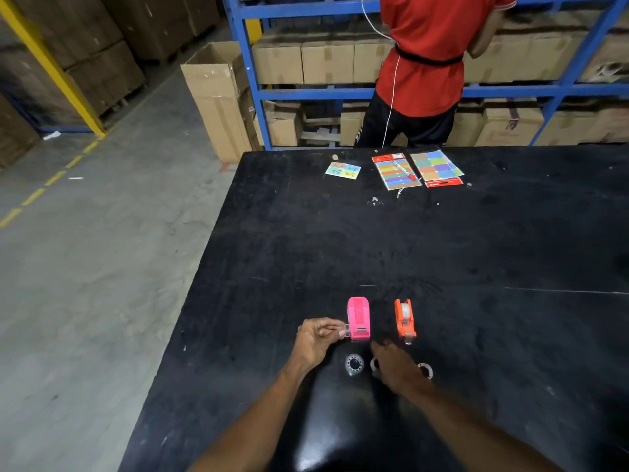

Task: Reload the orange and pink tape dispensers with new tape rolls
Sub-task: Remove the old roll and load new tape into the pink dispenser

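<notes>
Two dispensers: orange dispenser (405, 320) holds a roll, pink dispenser (358, 318) (contents unclear); left hand (318, 338) fingers pinch clear tape, right hand (396, 367) fingers unclear.

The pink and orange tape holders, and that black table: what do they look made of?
Pink tape holder: looks like moulded plastic, going by its bright even colour and smooth faces. Orange tape holder: seemingly the same plastic, with a pale, translucent tape roll in it. Table: a black, slightly shiny board, scuffed and scratched; possibly laminate or painted wood, hard to tell.
</notes>
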Motion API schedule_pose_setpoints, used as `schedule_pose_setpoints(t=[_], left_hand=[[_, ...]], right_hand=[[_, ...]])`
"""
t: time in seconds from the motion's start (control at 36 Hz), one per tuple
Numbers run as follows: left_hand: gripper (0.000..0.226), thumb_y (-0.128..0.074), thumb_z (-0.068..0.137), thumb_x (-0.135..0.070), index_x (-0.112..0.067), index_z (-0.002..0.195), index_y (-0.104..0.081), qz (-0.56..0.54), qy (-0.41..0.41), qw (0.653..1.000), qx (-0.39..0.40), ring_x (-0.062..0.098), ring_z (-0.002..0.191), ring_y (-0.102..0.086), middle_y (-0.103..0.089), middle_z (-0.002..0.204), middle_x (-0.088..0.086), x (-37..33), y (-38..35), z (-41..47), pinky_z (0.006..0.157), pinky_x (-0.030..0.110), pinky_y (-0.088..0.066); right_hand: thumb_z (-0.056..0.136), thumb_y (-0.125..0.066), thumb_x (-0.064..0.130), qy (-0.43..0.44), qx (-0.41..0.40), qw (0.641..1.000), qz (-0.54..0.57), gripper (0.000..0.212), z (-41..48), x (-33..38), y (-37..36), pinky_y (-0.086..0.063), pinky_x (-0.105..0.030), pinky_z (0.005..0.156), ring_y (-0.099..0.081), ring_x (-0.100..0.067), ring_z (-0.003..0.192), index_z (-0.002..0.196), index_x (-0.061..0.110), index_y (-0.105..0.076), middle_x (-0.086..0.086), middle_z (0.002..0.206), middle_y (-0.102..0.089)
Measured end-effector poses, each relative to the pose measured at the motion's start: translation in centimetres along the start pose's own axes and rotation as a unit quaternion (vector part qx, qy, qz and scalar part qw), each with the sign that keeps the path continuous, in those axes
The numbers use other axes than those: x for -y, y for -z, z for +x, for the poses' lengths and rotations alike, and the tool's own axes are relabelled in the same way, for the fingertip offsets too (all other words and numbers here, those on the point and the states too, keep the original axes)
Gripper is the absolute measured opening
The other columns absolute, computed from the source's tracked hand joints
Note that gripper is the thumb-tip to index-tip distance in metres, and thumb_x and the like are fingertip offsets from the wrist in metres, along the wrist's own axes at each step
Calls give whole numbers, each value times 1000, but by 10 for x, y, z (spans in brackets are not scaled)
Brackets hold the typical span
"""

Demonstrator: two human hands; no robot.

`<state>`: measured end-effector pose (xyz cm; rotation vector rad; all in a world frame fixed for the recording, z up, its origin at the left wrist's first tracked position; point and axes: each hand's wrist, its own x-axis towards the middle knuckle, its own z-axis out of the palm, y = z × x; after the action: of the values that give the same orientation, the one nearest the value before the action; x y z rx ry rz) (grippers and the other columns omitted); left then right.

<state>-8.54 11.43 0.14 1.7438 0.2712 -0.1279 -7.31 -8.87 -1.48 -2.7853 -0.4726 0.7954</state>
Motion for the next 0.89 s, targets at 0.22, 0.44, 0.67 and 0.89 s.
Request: schedule_pose_setpoints(t=[0.22, 0.44, 0.67, 0.89], left_hand=[[21, -79, 75, -11, -30, 84, -78, -20, 11, 1000, 0, 16, 83, -72, -79, 86, 6, 9, 14, 4, 87, 37, -57], [22, -80, 75, -9, -29, 84, -79, -33, 19, 999, -8, 16, 83, -72, -79, 88, 5, 10, 19, 1, 88, 40, -56], [22, -78, 76, -5, -26, 83, -78, -48, 33, 998, -20, 7, 74, -70, -78, 79, -5, 1, 22, -6, 74, 19, -55], [21, -76, 77, -1, -21, 82, -77, -70, 43, 996, -29, 5, 72, -70, -77, 75, -5, 2, 23, -16, 67, 14, -53]], right_hand=[[89, -66, 19, -14, 10, 999, -35, 58, 3, 4, -16, -48, -40, 100, -54, -33, 124, 142, 15, -41, -15, 143, -40], [75, -70, 57, 35, -68, 986, -149, 76, 13, 12, -21, -35, -42, 99, -44, -27, 122, 135, 18, -43, -5, 133, -49], [84, -62, 37, 61, -55, 988, -132, 56, 15, 26, -35, -33, -42, 101, -48, -28, 123, 135, 22, -47, -4, 137, -53], [70, -63, 30, 96, -104, 981, 130, 38, 7, 24, -13, -41, -40, 83, -55, -18, 105, 106, 31, -50, 9, 110, -60]])
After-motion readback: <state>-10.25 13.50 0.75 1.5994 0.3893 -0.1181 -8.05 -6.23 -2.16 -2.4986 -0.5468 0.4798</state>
